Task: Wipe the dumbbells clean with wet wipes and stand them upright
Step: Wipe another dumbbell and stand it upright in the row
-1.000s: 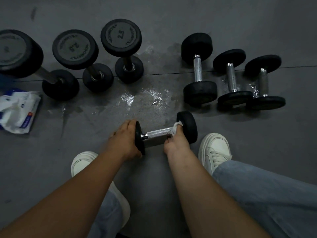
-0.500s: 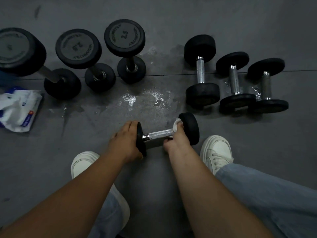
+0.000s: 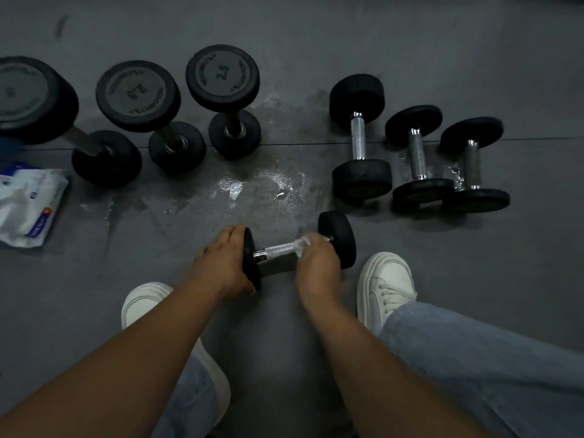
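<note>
A small black dumbbell (image 3: pixel 339 237) with a chrome handle lies on its side on the grey floor between my feet. My left hand (image 3: pixel 221 260) grips its left end plate. My right hand (image 3: pixel 317 263) is wrapped round the right part of the handle with a white wet wipe (image 3: pixel 301 243) bunched under the fingers. Three dumbbells stand upright at the back left, the nearest marked 2.5 (image 3: pixel 222 74). Three more dumbbells lie on their sides at the back right, the first (image 3: pixel 358 137) nearest the middle.
A white and blue wet wipe pack (image 3: pixel 28 203) lies at the left edge. A wet patch (image 3: pixel 252 188) shines on the floor just beyond the held dumbbell. My white shoes (image 3: pixel 385 289) flank the hands.
My right hand with the wipe has slid slightly left along the handle, away from the right plate. The left hand keeps its hold on the left plate.
</note>
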`<state>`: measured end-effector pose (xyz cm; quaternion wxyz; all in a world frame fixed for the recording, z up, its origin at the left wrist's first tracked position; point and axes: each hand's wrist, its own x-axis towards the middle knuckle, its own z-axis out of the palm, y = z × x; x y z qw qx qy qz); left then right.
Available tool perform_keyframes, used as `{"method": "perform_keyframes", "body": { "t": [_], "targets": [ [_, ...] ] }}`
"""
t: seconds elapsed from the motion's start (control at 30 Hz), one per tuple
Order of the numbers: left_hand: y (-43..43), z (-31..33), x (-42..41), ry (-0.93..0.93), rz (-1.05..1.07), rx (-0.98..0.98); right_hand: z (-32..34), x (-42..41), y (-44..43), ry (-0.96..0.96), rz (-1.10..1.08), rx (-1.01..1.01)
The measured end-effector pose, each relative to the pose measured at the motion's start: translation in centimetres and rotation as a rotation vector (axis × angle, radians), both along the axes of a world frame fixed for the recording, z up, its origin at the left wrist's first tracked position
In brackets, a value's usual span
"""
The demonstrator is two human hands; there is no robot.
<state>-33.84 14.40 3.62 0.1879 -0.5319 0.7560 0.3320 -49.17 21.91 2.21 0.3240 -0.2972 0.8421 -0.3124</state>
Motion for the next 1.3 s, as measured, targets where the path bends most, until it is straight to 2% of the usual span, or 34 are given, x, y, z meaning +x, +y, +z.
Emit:
{"method": "perform_keyframes", "body": {
  "t": [0.07,0.13,0.23,0.27,0.4,0.5,0.6,0.7,0.77,0.83,0.9,1.03,1.17,1.23,1.3],
  "targets": [
    [-0.1,0.0,0.0,0.01,0.005,-0.002,-1.1,-1.0,-1.3,0.459,0.394,0.086],
    [-0.4,0.0,0.0,-0.002,0.004,0.015,-2.0,-0.7,-0.9,0.779,0.62,0.238],
    [-0.4,0.0,0.0,-0.016,-0.012,0.015,-1.1,-0.2,1.6,0.926,0.952,0.594],
    [-0.4,-0.1,0.0,-0.012,-0.015,0.008,-0.4,-0.5,1.3,0.954,1.049,0.633],
    [-0.3,-0.2,0.0,-0.006,-0.025,0.003,1.7,-2.8,-3.7,1.139,1.303,0.524],
    [-0.6,-0.1,0.0,-0.018,-0.027,0.009,2.0,-3.2,-2.8,1.243,1.351,0.567],
    [-0.7,-0.1,0.0,-0.019,-0.031,0.012,2.4,-2.2,0.6,1.282,1.468,0.581],
    [-0.9,-0.1,0.0,-0.014,-0.033,0.033,2.4,-3.3,-1.7,1.119,1.268,0.491],
    [-0.9,-0.1,0.0,-0.011,-0.029,0.041,2.2,-4.1,-2.4,1.118,1.204,0.526],
    [-1.0,-0.2,0.0,-0.012,-0.032,0.038,2.1,-3.9,-1.3,1.165,1.318,0.58],
    [-1.2,-0.2,-0.1,-0.019,-0.045,0.042,2.6,-3.0,-0.3,1.145,1.404,0.536],
    [-1.5,-0.2,-0.1,-0.026,-0.051,0.051,2.1,-4.4,-2.2,1.018,1.21,0.497],
    [-1.6,-0.3,-0.1,-0.026,-0.06,0.043,1.8,-4.1,-0.7,0.964,1.353,0.273],
    [-1.8,-0.2,-0.1,-0.03,-0.064,0.056,1.7,-5.0,-2.3,0.967,1.277,0.155],
    [-2.0,-0.2,-0.2,-0.026,-0.065,0.058,2.3,-6.0,-3.2,1.078,1.246,0.329]
  ]
}}
